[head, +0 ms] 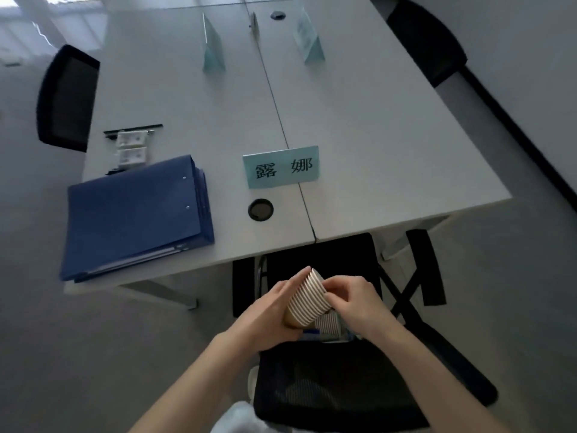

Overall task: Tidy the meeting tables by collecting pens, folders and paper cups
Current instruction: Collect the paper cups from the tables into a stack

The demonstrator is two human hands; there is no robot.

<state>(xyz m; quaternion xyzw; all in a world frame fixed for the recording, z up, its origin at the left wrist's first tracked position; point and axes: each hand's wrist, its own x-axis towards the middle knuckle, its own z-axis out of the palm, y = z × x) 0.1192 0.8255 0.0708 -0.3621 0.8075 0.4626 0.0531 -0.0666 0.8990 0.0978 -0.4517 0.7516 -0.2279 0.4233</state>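
The blue folders [134, 214] sit at the worktop's [374, 135] near-left corner, overhanging its edge; brush them and they could slide off. Your left hand [268, 310] cradles the stack of paper cups [307, 296] over the chair while your right hand [356, 303] pinches its rim; squeeze unevenly and the stack may buckle.

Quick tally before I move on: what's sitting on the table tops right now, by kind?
Blue folders, stacked: at least 2, exact number unclear
Name cards: 4 — near one, far ones
Pens: about 2, lying together
White boxes: 2
Total: about 10
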